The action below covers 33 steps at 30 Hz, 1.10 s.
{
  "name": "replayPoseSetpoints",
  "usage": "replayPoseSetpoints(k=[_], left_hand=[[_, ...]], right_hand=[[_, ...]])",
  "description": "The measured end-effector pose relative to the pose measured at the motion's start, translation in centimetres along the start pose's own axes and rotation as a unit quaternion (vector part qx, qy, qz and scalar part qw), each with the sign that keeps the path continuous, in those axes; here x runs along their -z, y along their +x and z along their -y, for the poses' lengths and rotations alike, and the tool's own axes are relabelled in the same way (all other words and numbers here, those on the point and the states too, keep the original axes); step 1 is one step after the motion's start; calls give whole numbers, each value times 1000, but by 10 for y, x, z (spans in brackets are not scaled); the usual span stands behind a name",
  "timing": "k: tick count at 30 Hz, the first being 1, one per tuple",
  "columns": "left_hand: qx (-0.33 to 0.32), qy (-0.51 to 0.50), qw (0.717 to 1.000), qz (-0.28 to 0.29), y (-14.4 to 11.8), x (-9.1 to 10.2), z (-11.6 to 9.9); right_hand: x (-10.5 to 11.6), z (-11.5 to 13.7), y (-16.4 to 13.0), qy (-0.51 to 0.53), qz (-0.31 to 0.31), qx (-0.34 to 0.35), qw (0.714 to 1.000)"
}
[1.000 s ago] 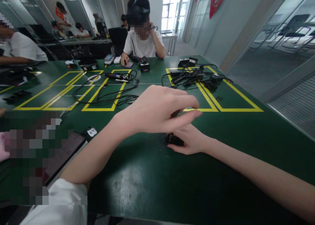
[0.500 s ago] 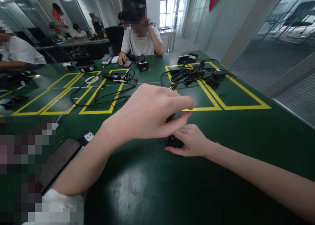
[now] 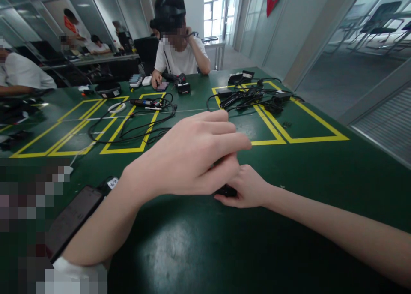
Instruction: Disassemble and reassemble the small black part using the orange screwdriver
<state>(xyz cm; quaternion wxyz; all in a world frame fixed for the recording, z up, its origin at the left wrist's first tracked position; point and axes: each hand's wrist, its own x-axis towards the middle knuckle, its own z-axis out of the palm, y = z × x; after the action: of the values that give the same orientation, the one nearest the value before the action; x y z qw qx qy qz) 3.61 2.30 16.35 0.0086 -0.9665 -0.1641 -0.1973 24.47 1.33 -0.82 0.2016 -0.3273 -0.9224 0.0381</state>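
My right hand (image 3: pixel 248 186) rests low over the green table, its thumb and fingers closed round a small black block-like object (image 3: pixel 228 191). Only the lower part of that object shows, so its kind is unclear. Directly above it, and nearer to me, is my left hand (image 3: pixel 195 152) with bent fingers. The left thumb and forefinger come together over the top of the black object and cover it. What lies between those fingertips is hidden.
A dark phone (image 3: pixel 75 214) lies by my left forearm. Beyond my hands are a heap of black cables and adapters (image 3: pixel 247 97), a black corded tool (image 3: pixel 147 103), a looped cable (image 3: pixel 123 135) and yellow tape frames (image 3: pixel 316 139). A person (image 3: pixel 180 49) sits across the table (image 3: pixel 289 165).
My left hand has come down slightly, and its thumb and forefinger have drawn together. They now cover the small metallic post that showed on the black object. My right hand keeps its hold.
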Motion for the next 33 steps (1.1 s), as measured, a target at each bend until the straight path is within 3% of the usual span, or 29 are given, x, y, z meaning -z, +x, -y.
replayPoseSetpoints(k=[7,18,26,33], left_hand=[[17,-13,1000,-9,-2,-2,4],[58,87,994,-39,-4,-4,6],[12,-9,1000,7,-3,-4,1],[22,-8,998,-56,-6,-6,4]], right_hand=[[0,2,3,-41,17,7,999],[1,1,4,-23,20,11,999],[0,0,5,-22,25,8,999],[1,1,5,-27,30,2,999]])
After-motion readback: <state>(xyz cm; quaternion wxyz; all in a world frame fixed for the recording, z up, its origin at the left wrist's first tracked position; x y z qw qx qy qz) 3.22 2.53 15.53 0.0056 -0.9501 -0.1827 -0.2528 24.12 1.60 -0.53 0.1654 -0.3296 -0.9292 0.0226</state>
